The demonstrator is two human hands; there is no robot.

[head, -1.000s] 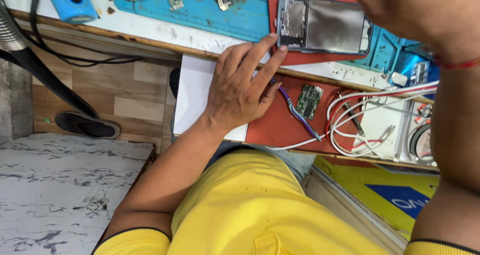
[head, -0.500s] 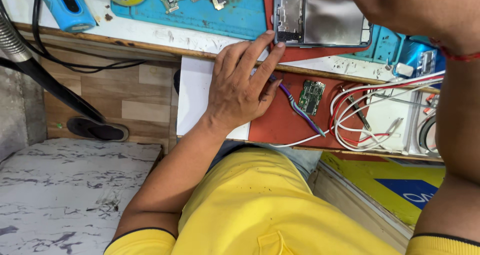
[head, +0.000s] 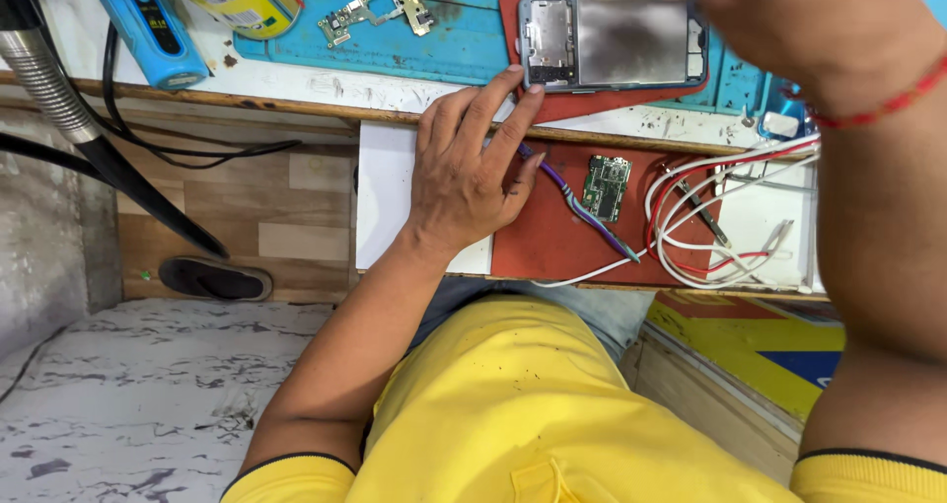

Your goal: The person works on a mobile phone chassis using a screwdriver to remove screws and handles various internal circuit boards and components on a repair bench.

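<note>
L hand (head: 464, 173) fingertips on opened phone (head: 612, 41) edge, w/ tweezers (head: 582, 207) beside.

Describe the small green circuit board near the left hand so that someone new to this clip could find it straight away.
Start at the red mat on the lower shelf, below the blue work mat. Right of the left hand, the small green circuit board lies flat beside purple-handled tweezers. Unlike the opened phone above, it is a bare, loose board.

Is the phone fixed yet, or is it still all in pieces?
Still in pieces. Done: the phone lies opened, and two circuit boards are out. In hand: the left hand touches the phone's corner with fingertips; the right hand hovers above it, blurred. Left: boards back in and the phone closed.
</note>
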